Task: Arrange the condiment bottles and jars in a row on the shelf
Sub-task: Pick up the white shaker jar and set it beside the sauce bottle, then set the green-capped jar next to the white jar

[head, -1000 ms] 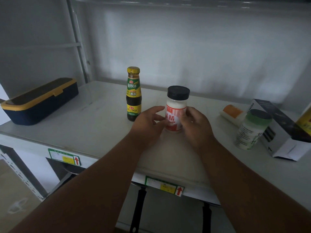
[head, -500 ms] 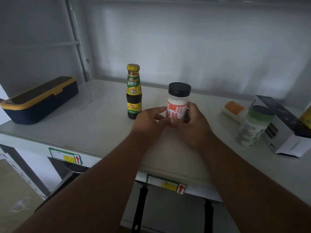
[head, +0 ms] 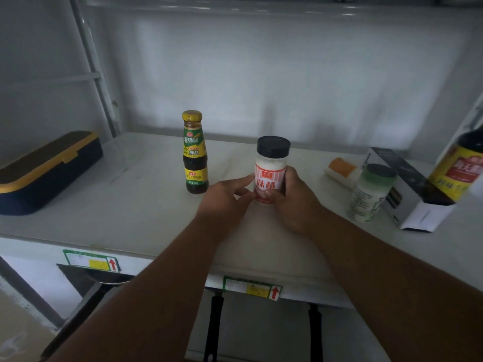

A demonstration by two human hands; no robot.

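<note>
A white jar with a black cap and a red label (head: 271,168) stands upright at the middle of the white shelf (head: 136,205). My right hand (head: 295,202) wraps its lower right side, and the fingertips of my left hand (head: 227,199) touch its lower left side. A dark sauce bottle with a yellow cap (head: 194,152) stands just to the left of the jar. To the right are a green-capped jar (head: 371,194), an orange-capped bottle lying on its side (head: 342,171) and a big dark bottle with a yellow label (head: 462,168) at the frame edge.
A navy box with a yellow rim (head: 44,171) lies at the shelf's left end. A black and white carton (head: 415,202) sits at the right, behind the green-capped jar. The shelf's back wall rises behind the bottles, and price tags (head: 251,287) line the front edge.
The jar has been turned so its red label faces me, and my left hand has loosened to a fingertip touch. The big dark bottle has come into view at the right.
</note>
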